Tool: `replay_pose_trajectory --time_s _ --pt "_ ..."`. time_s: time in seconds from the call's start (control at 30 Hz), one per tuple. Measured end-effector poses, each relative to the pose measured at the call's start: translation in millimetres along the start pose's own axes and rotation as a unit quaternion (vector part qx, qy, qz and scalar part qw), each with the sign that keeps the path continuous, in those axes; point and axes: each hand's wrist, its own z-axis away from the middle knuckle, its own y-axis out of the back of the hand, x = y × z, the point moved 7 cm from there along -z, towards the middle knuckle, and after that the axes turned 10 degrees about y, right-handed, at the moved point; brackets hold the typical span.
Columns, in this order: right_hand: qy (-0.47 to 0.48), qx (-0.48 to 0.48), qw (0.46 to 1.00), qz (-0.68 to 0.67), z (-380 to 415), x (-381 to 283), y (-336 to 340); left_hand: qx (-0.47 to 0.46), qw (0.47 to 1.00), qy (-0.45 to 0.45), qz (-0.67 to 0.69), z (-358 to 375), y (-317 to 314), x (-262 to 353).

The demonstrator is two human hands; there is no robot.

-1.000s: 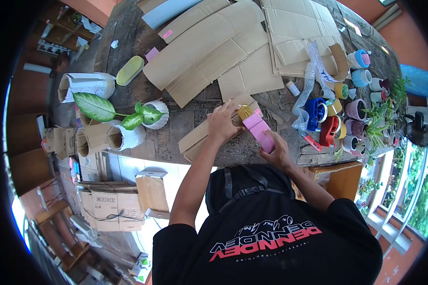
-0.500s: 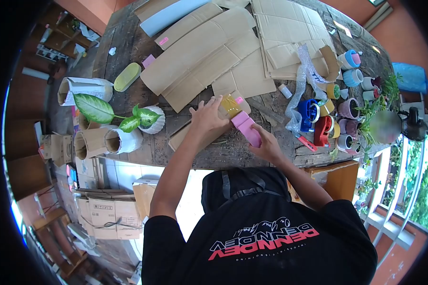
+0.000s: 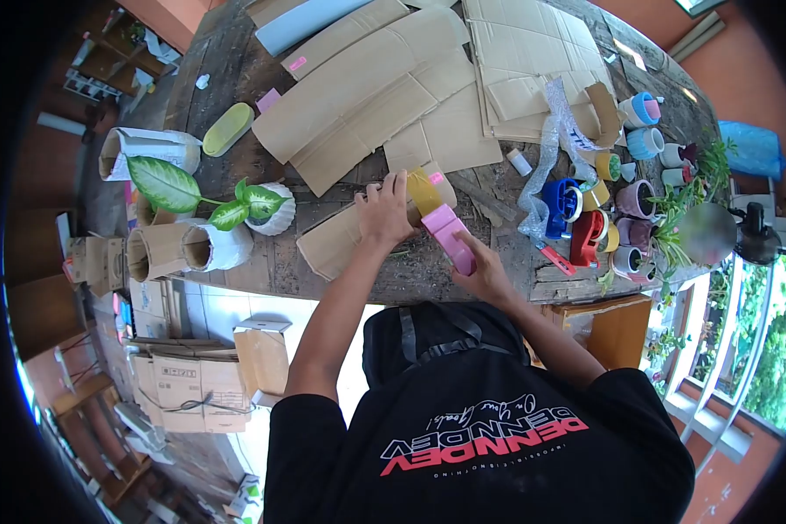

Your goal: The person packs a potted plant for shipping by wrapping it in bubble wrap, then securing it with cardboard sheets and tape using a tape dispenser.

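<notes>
My left hand [image 3: 383, 211] holds down a folded or rolled piece of cardboard [image 3: 332, 238] near the table's front edge, its fingers bent over the top. At the right end of this piece lies a shiny strip of yellowish packing tape [image 3: 424, 190], beside a small pink label [image 3: 437, 178]. In my right hand [image 3: 486, 272] is a pink tape dispenser [image 3: 450, 237], its front end against the taped part of the cardboard. The underside of the cardboard is hidden.
Large cardboard sheets [image 3: 358, 96] cover the table's far side. To the right are a blue tape dispenser [image 3: 557, 210], a red tape dispenser [image 3: 589, 237], bubble wrap [image 3: 550, 131] and several small pots. On the left stand a potted plant [image 3: 271, 210] and cardboard tubes [image 3: 214, 247].
The cardboard's left end has swung slightly up and left under my left hand. The pink dispenser stays at the tape, tilted a little more steeply. The whole view has shifted slightly.
</notes>
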Motion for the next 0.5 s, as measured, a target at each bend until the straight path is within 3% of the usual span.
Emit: replay_pose_trajectory --time_s 0.2,0.5 --pt "-0.017 0.031 0.999 -0.022 24 -1 6 -0.085 0.995 0.028 0.038 3 -9 8" --pt "-0.079 -0.018 0.996 0.024 84 17 4 -0.137 0.988 0.002 0.072 2 -22 12"
